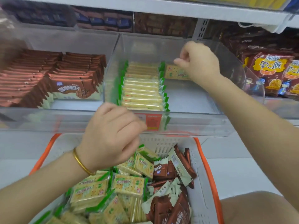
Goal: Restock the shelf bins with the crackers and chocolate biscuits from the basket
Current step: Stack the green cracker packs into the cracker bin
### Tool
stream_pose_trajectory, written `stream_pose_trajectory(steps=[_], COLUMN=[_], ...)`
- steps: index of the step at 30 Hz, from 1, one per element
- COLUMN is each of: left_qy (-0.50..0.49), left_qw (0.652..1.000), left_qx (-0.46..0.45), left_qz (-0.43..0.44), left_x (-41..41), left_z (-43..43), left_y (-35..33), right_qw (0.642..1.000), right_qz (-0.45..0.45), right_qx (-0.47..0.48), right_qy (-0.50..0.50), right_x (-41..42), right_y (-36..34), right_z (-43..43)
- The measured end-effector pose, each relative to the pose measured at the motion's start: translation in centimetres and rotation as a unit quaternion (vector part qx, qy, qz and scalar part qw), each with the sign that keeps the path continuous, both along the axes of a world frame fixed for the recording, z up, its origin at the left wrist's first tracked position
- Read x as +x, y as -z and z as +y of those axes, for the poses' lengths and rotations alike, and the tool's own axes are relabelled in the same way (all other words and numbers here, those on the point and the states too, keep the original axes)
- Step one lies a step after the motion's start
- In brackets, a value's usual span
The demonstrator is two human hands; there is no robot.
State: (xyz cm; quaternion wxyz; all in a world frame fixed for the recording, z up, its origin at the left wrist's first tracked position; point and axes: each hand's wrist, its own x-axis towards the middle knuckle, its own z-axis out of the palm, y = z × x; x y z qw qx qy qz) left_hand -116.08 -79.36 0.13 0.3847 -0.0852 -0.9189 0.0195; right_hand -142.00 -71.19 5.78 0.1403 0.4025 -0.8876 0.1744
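Fingers (178, 61) of the right hand (199, 63) were curled and, as far as the blur let me see, pinching the top edge of a single cracker pack (174, 73). That pack stood upright, face forward, toward the back of the clear middle bin (229, 81) on the shelf (161, 8). It sat just below the fingertips and just right of the row of crackers (142, 89), which ran on edge from the bin's front wall almost to its back. The right arm reached in over the bin's front right corner, forearm stretched out, wrist bent down, back of the hand turned up.

Lower down, the left hand (113, 135) hovered in front of the bin's front wall and above the far end of the basket (204, 160). Its knuckles were up and its fingers folded under the palm; from where I stood I could not tell whether they held anything. A gold bangle (82, 164) circled that wrist. Loose crackers (97, 191) were heaped on the basket's left side, the nearest lying just beneath the left knuckles. Chocolate biscuits (169, 202) were piled along its right side. In the left bin (103, 75), more brown biscuit packs (48, 73) stood in tight rows. Bagged snacks (271, 70) crowded the shelf's right end.
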Motion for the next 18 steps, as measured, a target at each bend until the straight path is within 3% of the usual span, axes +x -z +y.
stream_pose_trajectory(steps=[3, 4, 6, 8, 10, 11, 15, 18], left_qy=[0.010, 0.002, -0.026, -0.062, -0.110, -0.138, -0.170, -0.187], left_qw=[0.986, 0.973, 0.946, 0.918, 0.876, 0.847, 0.777, 0.774], left_qx=[-0.029, -0.039, -0.043, 0.011, 0.114, 0.160, 0.272, 0.299], left_qz=[-0.166, -0.226, -0.321, -0.391, -0.456, -0.487, -0.541, -0.525], left_x=[2.0, 2.3, 2.4, 1.9, 0.8, 0.2, -1.9, -2.3], left_z=[-0.7, -1.0, -1.4, -1.2, -0.6, -0.3, 1.0, 1.6], left_y=[4.6, 6.3, 9.7, 12.2, 13.9, 14.8, 18.7, 20.8], right_qw=[0.980, 0.968, 0.955, 0.939, 0.888, 0.864, 0.843, 0.832], right_qz=[-0.097, -0.140, -0.214, -0.219, -0.202, -0.206, -0.216, -0.206], right_qx=[-0.123, -0.122, -0.017, 0.179, 0.367, 0.418, 0.458, 0.482], right_qy=[-0.125, -0.167, -0.205, -0.196, -0.189, -0.189, -0.184, -0.182], right_x=[8.3, 10.9, 14.3, 15.3, 15.1, 14.9, 14.4, 13.8], right_y=[-0.7, 0.1, 2.9, 6.5, 9.0, 9.9, 12.0, 12.8], right_z=[5.1, 6.6, 8.1, 8.0, 7.3, 6.9, 5.9, 6.2])
